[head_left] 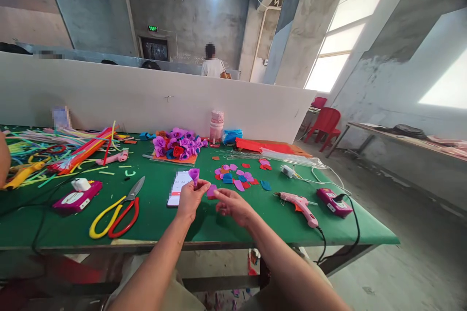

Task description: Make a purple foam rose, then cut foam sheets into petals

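Note:
My left hand (190,200), fingers pinched, holds a small rolled purple paper flower (194,175) upright above the table. Between the fingertips of my right hand (234,205) is a purple paper petal (211,191); its left edge lies close to my left fingertips, and I cannot tell if they touch it. Behind my left hand a phone (175,189) with a lit screen lies partly hidden. Loose petals (239,185) in purple, red, blue and orange are spread beyond my right hand. Finished paper roses (178,145) are heaped farther back on an orange sheet.
Scissors (124,209) lie left of my arms, a pink glue gun (299,205) to the right. Purple power strips (334,202) with cables sit at both sides. A pink bottle (216,129) stands before the white partition (146,92). Colourful strips (83,150) crowd the left.

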Demonstrator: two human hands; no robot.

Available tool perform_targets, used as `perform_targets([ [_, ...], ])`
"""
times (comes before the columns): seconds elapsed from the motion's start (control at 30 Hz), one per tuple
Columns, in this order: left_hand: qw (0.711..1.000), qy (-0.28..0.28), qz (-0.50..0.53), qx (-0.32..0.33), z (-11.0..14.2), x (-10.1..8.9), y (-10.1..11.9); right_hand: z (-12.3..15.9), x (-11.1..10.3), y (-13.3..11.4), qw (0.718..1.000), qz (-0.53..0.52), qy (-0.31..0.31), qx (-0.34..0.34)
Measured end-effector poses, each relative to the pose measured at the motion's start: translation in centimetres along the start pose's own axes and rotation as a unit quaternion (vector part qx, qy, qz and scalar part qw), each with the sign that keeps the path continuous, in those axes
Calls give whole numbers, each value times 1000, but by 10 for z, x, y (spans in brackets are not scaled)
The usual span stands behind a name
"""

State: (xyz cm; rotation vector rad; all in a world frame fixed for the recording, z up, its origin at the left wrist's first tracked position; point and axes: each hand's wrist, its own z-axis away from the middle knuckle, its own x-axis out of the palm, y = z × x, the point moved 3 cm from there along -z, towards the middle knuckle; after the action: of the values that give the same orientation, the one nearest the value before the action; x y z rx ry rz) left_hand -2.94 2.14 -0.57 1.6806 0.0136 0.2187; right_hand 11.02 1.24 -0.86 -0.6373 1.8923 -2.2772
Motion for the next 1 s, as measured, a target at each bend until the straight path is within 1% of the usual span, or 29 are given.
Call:
perform_targets([
  [0.1,1000,17,-7,16,-1,2,-2,-5,14,9,999,-34,22,-11],
  [0.2,1000,11,-16,15,-1,0,1,-10,16,10,997,-35,60,-27],
  [0.27,1000,-16,-21,1,-1,-4,6,-11,11,9,997,-22,71,-26],
  [0.37,995,-85,-29,-34,0,-8,11,-9,5,8,998,6,65,-16],
  [0.43,990,-129,-36,-54,2,-8,12,-7,3,8,998,25,60,-10],
  [0.5,985,-151,-42,-67,4,-5,9,-5,4,9,998,42,55,-6],
  [0.57,985,-147,-45,-73,3,-2,3,-3,5,11,997,57,51,-3],
  [0.63,989,-125,-43,-69,1,0,-3,-2,2,13,996,71,50,1],
  [0.77,996,-69,-34,-49,-5,-1,-12,8,-13,15,992,105,65,9],
  [0.87,997,-54,-39,-39,-7,-4,-12,28,-24,17,989,132,70,11],
  [0.93,997,-57,-48,-34,-7,-4,-10,48,-24,20,984,173,53,8],
  [0.97,996,-60,-54,-31,-6,-3,-9,60,-21,22,974,225,36,-2],
  [1.0,996,-61,-59,-26,-5,-2,-8,71,-18,23,957,288,23,-20],
])
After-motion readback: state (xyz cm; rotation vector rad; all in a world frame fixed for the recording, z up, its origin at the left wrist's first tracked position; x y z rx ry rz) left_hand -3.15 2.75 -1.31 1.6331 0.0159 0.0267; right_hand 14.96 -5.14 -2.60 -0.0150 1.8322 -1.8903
